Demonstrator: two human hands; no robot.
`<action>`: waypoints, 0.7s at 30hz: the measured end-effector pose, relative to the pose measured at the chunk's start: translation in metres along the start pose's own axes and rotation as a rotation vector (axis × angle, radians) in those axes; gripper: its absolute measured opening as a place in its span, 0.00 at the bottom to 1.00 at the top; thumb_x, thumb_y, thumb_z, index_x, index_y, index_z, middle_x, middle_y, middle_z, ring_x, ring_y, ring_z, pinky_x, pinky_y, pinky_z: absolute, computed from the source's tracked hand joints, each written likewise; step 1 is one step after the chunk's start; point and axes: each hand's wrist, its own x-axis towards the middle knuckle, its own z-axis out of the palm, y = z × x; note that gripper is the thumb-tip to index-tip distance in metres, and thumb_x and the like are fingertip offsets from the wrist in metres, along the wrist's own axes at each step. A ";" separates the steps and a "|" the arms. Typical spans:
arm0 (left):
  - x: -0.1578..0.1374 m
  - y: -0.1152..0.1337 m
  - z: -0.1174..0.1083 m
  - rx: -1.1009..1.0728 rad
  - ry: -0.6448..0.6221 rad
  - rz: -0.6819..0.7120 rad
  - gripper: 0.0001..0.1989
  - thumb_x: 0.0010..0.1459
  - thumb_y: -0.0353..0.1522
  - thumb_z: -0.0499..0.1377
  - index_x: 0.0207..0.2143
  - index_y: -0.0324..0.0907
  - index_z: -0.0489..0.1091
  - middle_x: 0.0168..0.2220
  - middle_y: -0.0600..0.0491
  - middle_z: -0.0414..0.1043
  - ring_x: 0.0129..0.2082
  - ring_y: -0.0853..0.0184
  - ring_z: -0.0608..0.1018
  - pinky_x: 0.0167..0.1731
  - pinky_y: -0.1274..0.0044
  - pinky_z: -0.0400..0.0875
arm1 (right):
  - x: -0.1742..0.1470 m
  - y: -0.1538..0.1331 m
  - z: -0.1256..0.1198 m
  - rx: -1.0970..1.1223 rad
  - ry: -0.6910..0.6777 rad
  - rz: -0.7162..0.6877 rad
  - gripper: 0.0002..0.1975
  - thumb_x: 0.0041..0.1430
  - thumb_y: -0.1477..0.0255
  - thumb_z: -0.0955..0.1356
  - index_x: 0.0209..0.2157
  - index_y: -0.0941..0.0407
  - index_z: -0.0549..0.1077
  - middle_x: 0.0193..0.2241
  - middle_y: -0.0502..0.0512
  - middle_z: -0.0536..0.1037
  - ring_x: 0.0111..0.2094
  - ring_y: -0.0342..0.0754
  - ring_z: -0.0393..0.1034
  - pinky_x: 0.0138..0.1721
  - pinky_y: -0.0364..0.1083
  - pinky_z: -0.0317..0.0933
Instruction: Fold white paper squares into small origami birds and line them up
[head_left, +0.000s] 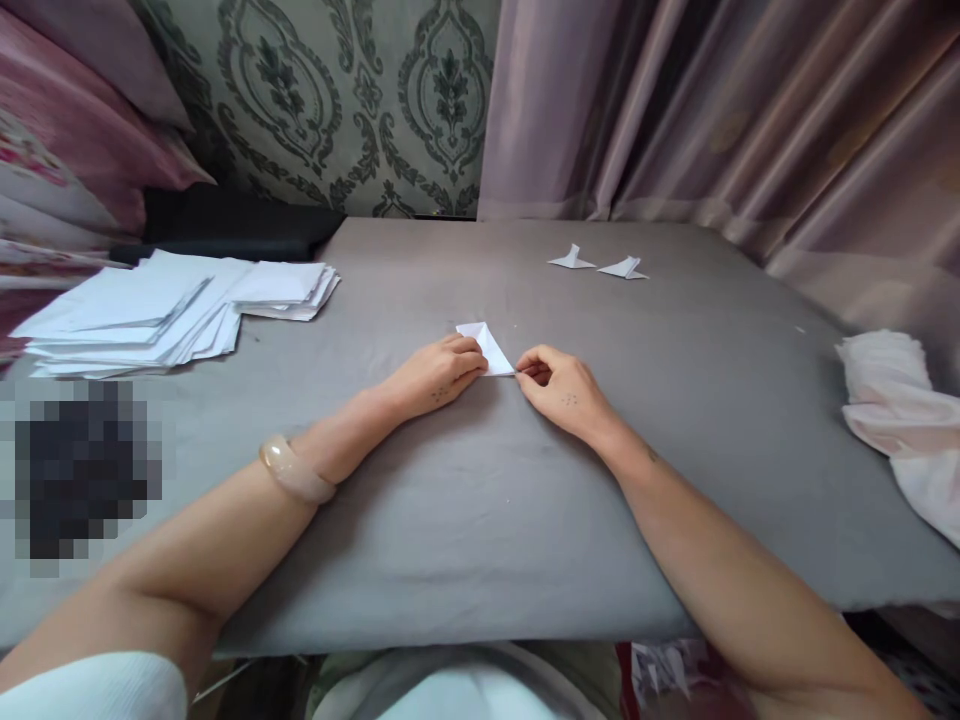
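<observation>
A small folded piece of white paper [491,352] lies on the grey cloth between my hands, its right end drawn to a point. My left hand [442,372] rests over its left side, fingers curled together on the paper and hiding part of it. At the pointed right corner, my right hand [561,392] pinches the tip between thumb and forefinger. Farther back on the table stand two small folded paper figures [572,258] with pointed ends.
Stacks of white paper sheets [127,310] lie at the left, with a black cloth-like item [240,222] behind them. A crumpled white and pinkish cloth [892,400] sits at the right edge. Curtains [637,110] hang along the table's back right. A blurred dark patch covers the near left.
</observation>
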 end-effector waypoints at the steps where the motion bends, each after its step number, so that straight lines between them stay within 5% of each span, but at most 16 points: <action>1: 0.000 0.000 0.000 0.005 -0.001 0.008 0.17 0.67 0.33 0.45 0.40 0.40 0.73 0.41 0.46 0.72 0.43 0.64 0.72 0.43 0.75 0.67 | 0.001 0.001 0.000 0.003 0.003 -0.019 0.06 0.53 0.76 0.66 0.33 0.55 0.74 0.29 0.51 0.78 0.30 0.45 0.72 0.36 0.45 0.66; 10: -0.001 -0.001 0.002 0.033 0.020 0.048 0.17 0.67 0.32 0.45 0.42 0.40 0.74 0.40 0.46 0.73 0.41 0.63 0.72 0.40 0.74 0.68 | 0.004 0.007 0.000 -0.147 -0.031 -0.309 0.11 0.57 0.80 0.63 0.37 0.56 0.75 0.37 0.55 0.75 0.33 0.44 0.70 0.37 0.44 0.63; 21: -0.001 0.005 -0.004 0.123 -0.057 0.095 0.19 0.66 0.28 0.44 0.48 0.44 0.73 0.41 0.46 0.71 0.37 0.65 0.69 0.39 0.74 0.66 | -0.002 0.006 -0.001 -0.238 0.010 -0.274 0.14 0.56 0.82 0.61 0.36 0.57 0.77 0.35 0.56 0.75 0.34 0.45 0.69 0.37 0.44 0.62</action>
